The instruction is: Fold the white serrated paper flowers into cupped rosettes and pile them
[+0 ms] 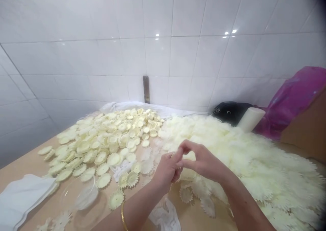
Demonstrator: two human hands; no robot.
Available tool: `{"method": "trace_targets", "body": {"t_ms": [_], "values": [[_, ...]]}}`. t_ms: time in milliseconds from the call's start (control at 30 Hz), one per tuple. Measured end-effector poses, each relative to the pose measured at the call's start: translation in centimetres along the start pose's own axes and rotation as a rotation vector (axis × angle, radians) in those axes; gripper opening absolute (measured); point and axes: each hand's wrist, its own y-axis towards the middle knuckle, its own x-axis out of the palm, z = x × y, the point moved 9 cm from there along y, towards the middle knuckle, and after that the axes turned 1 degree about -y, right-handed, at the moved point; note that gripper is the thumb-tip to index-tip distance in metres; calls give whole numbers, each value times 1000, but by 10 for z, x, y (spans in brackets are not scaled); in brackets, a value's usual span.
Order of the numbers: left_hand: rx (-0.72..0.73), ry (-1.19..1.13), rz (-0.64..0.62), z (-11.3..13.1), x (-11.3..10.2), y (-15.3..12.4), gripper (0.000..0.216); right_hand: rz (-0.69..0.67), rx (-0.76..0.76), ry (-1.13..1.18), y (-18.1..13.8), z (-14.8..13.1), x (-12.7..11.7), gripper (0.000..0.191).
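Observation:
My left hand [165,171], with a gold bangle on its wrist, is closed, its fingers curled inward. The fingertips of my right hand [203,161] meet it in a pinch. Whatever lies between them is hidden by the fingers. To the left spreads a heap of pale yellow discs with toothed rims [102,146]. On the right, close by my right hand, lies a large heap of thin, whitish-yellow toothed sheets [254,166]. A few loose thin sheets [185,194] rest on the table just below my hands.
A clear bowl [88,195] holding something white stands at front left, near folded white sheets [22,200]. A crumpled white cloth [166,217] lies in front. Behind are a white roll [251,119], black bag [230,111], magenta plastic [292,98] and tiled wall [158,54].

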Motion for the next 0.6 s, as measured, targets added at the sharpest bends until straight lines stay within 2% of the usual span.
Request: {"method": "trace_targets", "body": {"t_ms": [133, 333, 467, 600], "values": [[-70, -39, 9, -4, 0, -2, 46, 60, -8, -86, 1, 2, -3, 10], [-25, -104, -101, 7, 14, -5, 36, 135, 23, -25, 8, 16, -7, 24], [-40, -79, -53, 5, 10, -4, 36, 104, 70, 59, 11, 24, -4, 28], [21, 29, 19, 7, 1, -3, 28, 26, 24, 111, 11, 21, 4, 30]]}}
